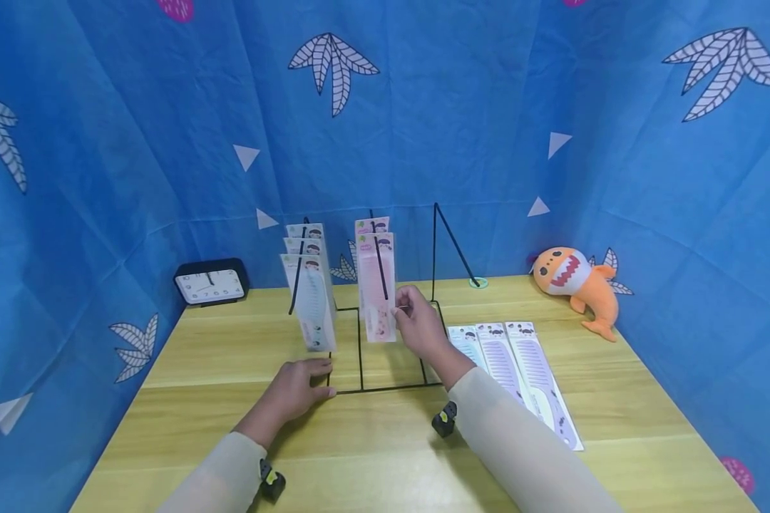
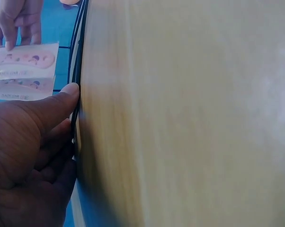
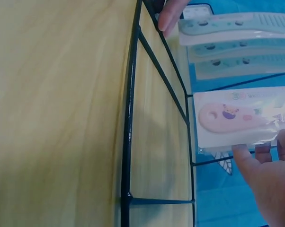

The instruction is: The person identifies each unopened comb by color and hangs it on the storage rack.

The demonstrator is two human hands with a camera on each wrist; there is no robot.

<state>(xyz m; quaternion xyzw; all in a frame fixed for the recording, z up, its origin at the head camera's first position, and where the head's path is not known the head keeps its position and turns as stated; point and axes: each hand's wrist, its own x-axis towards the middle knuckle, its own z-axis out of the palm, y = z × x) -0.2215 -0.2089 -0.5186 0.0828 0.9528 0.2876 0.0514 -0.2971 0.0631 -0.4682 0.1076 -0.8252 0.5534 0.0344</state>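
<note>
Nearest the camera, the left hand [image 1: 299,388] is laid on the wooden table [image 1: 186,399] with fingers relaxed, its fingertips pressed against the front bar of the black wire rack [image 1: 385,388]. Further in, the pink comb packet [image 1: 378,288], hung on the rack's middle hook, is pinched at its edge by the right hand [image 1: 420,324]; purple comb packets [image 1: 529,370] are laid flat to the right, while teal comb packets [image 1: 311,296] are hung on the left hook, and a clock [image 1: 209,283] and an orange plush shark [image 1: 574,281] are set near the blue backdrop

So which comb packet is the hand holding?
Find the black wire rack in the middle of the wooden table. The right hand pinches the front packet on its middle hook. It is pink, while the packets to its left are pale blue.
</note>
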